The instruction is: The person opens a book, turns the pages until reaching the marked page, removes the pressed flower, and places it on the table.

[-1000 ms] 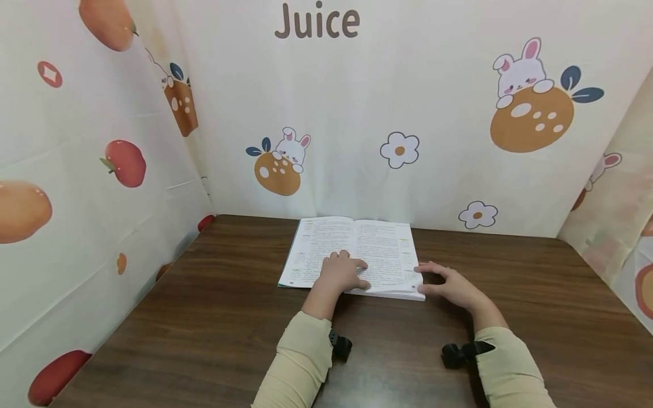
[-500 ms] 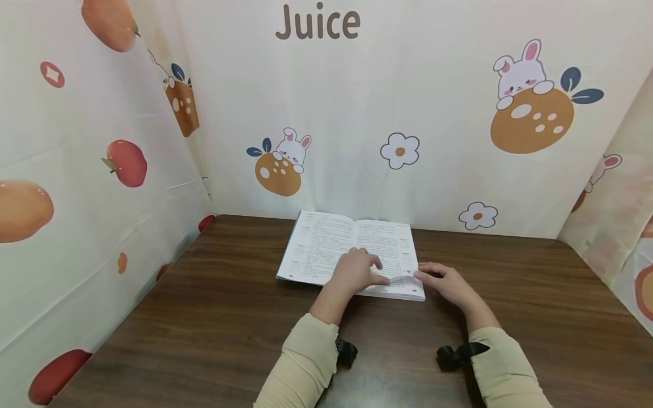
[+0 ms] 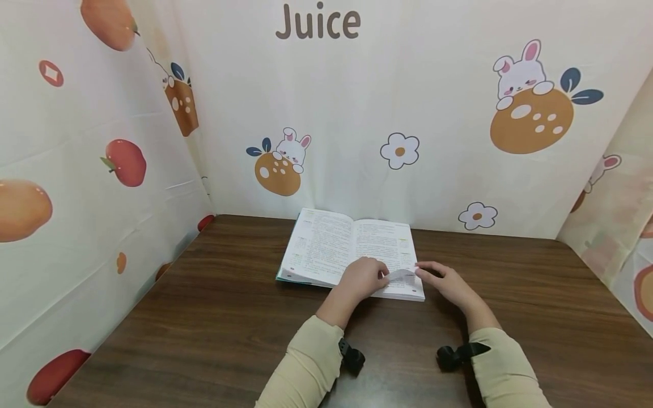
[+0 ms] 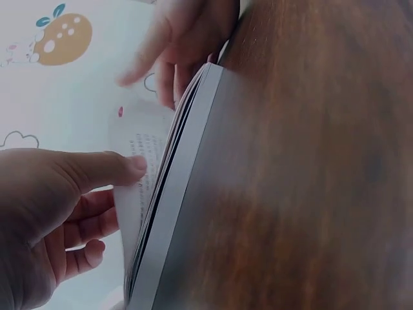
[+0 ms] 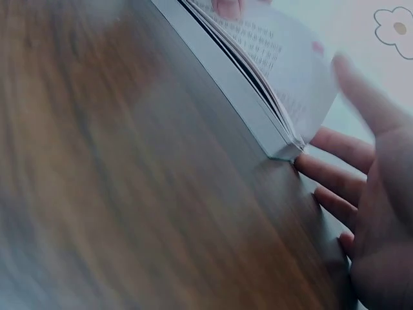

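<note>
An open book point(image 3: 329, 241) with printed text lies at the back of the table. One lifted page point(image 4: 129, 132) curls up at its lower right. My left hand point(image 3: 361, 277) pinches that page, thumb on the printed face and fingers behind it in the left wrist view. At the book's right edge is my right hand point(image 3: 450, 285). Its fingers are spread along the page block's corner in the right wrist view, and its thumb point(image 5: 361, 97) stands near the free edge of the raised page.
The brown wooden table point(image 3: 214, 340) spreads around the book. A pale curtain point(image 3: 352, 102) with fruit, rabbit and flower prints hangs right behind the book and along both sides. Black wrist cameras sit at both cuffs.
My left hand has moved right across the right-hand page, and its fingers have closed on a page that now curls up. The book's left side has risen slightly. The right hand barely moved.
</note>
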Demonstrator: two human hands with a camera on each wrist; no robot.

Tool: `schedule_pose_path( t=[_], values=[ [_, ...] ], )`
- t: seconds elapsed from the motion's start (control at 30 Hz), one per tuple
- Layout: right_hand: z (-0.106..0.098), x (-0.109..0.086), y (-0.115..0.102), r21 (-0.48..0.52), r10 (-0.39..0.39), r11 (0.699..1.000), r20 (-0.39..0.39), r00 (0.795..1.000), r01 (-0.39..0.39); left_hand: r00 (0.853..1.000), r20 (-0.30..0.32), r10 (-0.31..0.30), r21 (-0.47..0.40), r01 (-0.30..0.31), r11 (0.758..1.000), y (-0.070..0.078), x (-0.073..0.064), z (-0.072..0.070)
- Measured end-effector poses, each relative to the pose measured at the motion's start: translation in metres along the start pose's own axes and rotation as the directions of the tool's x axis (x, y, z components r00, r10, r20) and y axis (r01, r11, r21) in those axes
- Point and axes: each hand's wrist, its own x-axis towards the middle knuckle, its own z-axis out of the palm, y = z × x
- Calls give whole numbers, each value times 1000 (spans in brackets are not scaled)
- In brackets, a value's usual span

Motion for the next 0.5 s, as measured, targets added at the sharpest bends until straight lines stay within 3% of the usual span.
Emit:
schedule_pose_path(
  t=[0.3,0.5],
  values=[
    [-3,0,8,40,-110,993,38,993,108,994,-112,-14,-19,12,1000,4,1,2],
    [-3,1,9,-2,-113,994,30,993,113,982,-185,-44,-82,29,996,3,2,-4]
  ],
)
